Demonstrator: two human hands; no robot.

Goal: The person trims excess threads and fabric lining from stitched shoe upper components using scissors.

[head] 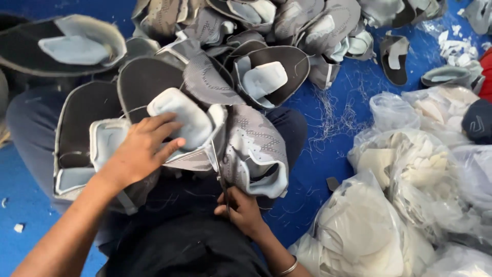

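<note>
The left hand (141,149) lies flat, fingers spread, on a grey knit shoe upper (205,138) resting across the person's lap, pinning its pale foam tongue (182,115) so the edge stays taut for cutting. The right hand (241,210) is curled tightly around the handles of small scissors (219,172), blades pointing up at the upper's lower edge, just beside the pressing fingers. More uppers (266,77) are heaped ahead on the blue floor (333,154), and clear bags of pale scraps (389,205) sit to the right within easy reach
</note>
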